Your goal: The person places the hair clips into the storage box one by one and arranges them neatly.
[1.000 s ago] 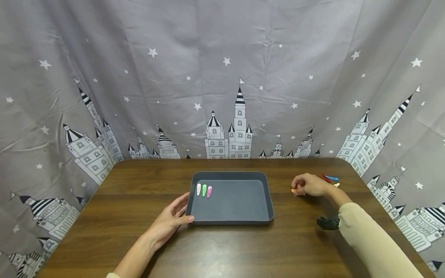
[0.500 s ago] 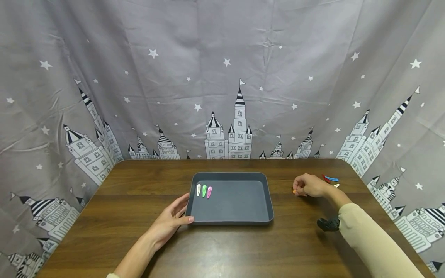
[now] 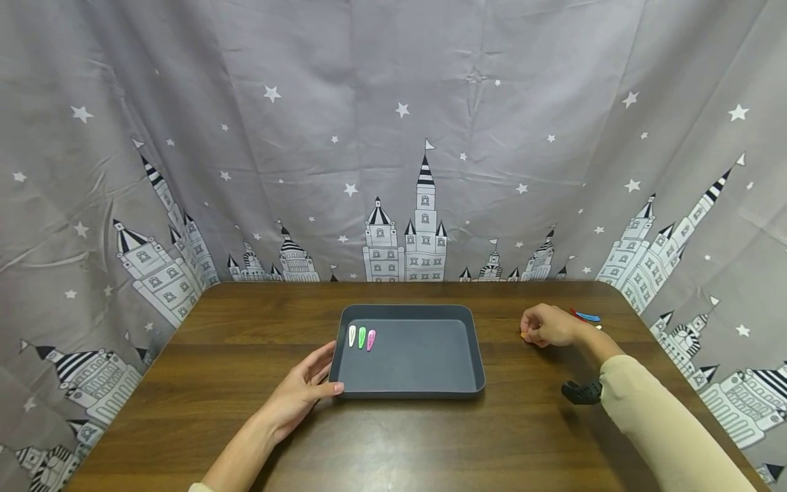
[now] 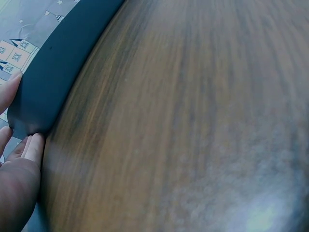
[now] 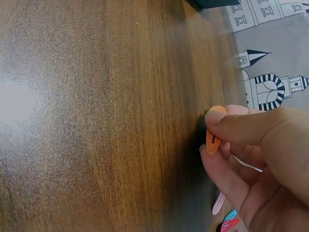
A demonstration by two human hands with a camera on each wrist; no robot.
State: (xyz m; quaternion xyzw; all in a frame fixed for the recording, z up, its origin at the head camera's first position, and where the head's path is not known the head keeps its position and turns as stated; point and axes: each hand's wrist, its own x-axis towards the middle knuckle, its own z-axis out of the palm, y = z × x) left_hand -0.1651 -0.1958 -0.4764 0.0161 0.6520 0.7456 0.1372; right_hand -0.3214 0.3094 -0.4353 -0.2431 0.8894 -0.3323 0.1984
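Note:
In the head view, a dark grey tray lies on the table. White, green and pink snap hair clips lie side by side near its left wall. My left hand holds the tray's front left corner, thumb at the front and fingers along the left side. To the right of the tray, my right hand is raised a little over the table. Its thumb and fingers pinch an orange snap hair clip, seen best in the right wrist view; part of it is under the thumb.
Behind the right hand lie more hair clips: a blue one, a red one and a pale one, partly hidden by the wrist. The wooden table ends at a grey curtain printed with castles.
My right hand has shifted slightly to the right, and less of the orange hair clip shows in the head view. The left hand and the tray stay where they were.

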